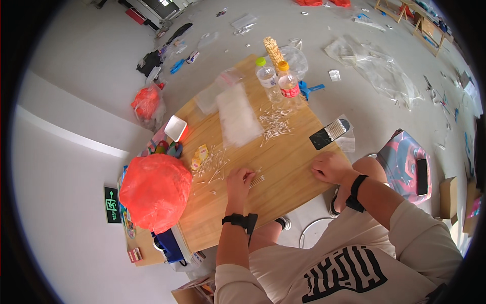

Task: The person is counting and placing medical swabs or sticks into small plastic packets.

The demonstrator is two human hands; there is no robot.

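My left hand (240,183) rests on the wooden table (288,167), its fingers closed at a small row of white cotton swabs (257,180) that pokes out beside the fingertips. Near the table's right edge lies my right hand (330,167), palm down with curled fingers; what they hold, if anything, is hidden. Beyond it is a black card (320,138) with a neat row of swabs on it. Loose swabs (276,123) form a pile at the far right, and more scattered swabs (215,164) lie left of my left hand, beside yellow packets (199,157).
A big red plastic bag (157,190) fills the table's left side, near a small white-and-red tray (175,128). Clear plastic bags (237,114) lie further back. Two bottles (289,86) and a tall woven-looking tan object (273,49) stand at the far end. A stool (405,162) holds a phone.
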